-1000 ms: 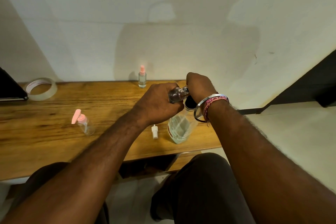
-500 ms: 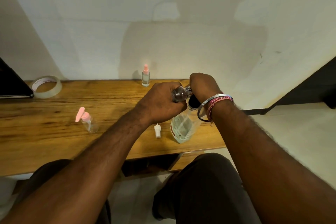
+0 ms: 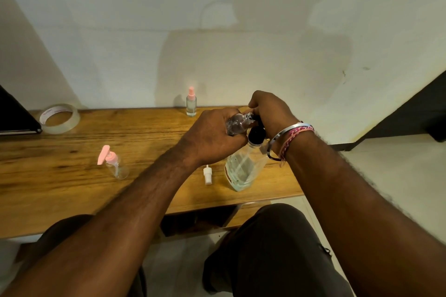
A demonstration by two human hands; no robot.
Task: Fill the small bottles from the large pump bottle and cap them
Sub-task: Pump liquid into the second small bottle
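A: Why is the large pump bottle (image 3: 243,167) positioned at the near edge of the worktop (image 3: 60,183)?

B: Probably for reach. The right hand (image 3: 271,113) covers its black pump head, fingers curled over the top. Whether it is pressing down, I cannot tell.

A: And the small bottle (image 3: 237,123)?

B: The left hand (image 3: 212,137) has its grip clamped round it, tilted with the open neck at the pump outlet. I judge filling is in progress.

A: Its cap?

B: The white spray cap (image 3: 207,175) lies just beside the large bottle, ready for fitting.

A: Other items?

B: A pink-pump bottle (image 3: 114,164) stands well to the left, a pink-capped bottle (image 3: 191,102) by the pale wall (image 3: 217,19), and a tape roll (image 3: 59,118) at the far left.
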